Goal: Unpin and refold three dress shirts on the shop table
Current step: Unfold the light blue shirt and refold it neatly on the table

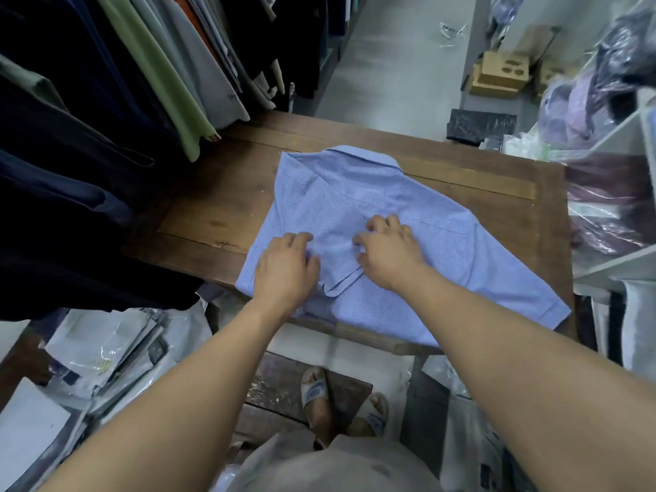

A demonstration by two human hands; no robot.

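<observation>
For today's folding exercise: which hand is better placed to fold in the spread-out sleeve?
Probably the right hand: the spread sleeve lies on its side of the shirt, while the left hand rests on the opposite side.

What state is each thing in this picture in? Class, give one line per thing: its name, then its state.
blue shirt: laid on the table, collar at the far end, one sleeve folded inward.
left hand: fingers curled, pinching the shirt's fabric.
right hand: fingers curled, pinching the fabric.
wooden table: bearing the shirt.
hanging garments: hung along the left.
bagged clothes: wrapped in plastic, shelved on the right.
</observation>
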